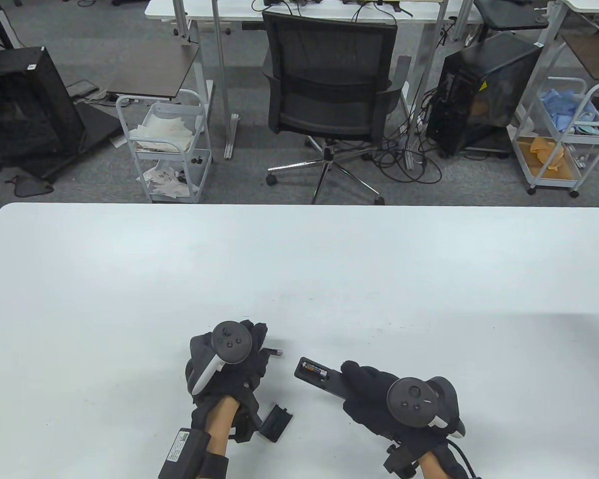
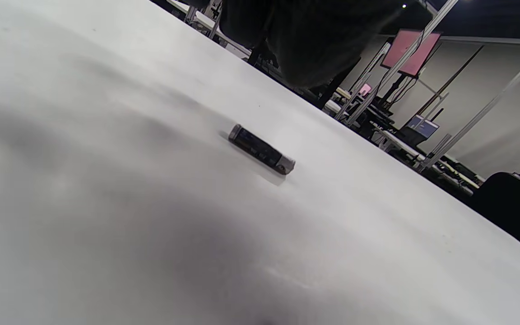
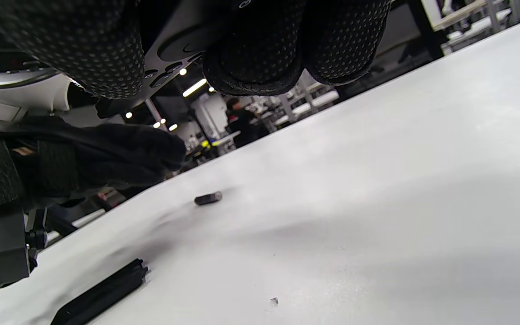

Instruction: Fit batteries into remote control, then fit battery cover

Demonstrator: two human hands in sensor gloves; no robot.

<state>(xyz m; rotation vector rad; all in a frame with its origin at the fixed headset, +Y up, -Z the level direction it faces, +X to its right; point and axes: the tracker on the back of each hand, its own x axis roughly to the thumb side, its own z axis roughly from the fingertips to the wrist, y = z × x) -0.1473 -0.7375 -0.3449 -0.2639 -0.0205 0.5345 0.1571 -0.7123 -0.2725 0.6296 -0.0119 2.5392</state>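
At the near edge of a white table (image 1: pixel 299 259), the left hand (image 1: pixel 229 366) is hovering palm-down over a loose battery (image 2: pixel 261 149) that is lying on its side, one end poking out past the gloved fingers (image 2: pixel 314 40); the wrist view is showing those fingers hanging above it without touching, though how far they are spread cannot be told. The battery cover (image 1: pixel 276 423) is lying beside the left wrist. To the right, the right hand (image 1: pixel 394 399) is gripping the remote control (image 1: pixel 324 377), back up, one battery (image 1: pixel 315 370) already sitting in its open compartment. An office chair (image 1: pixel 332 95) is standing beyond the table.
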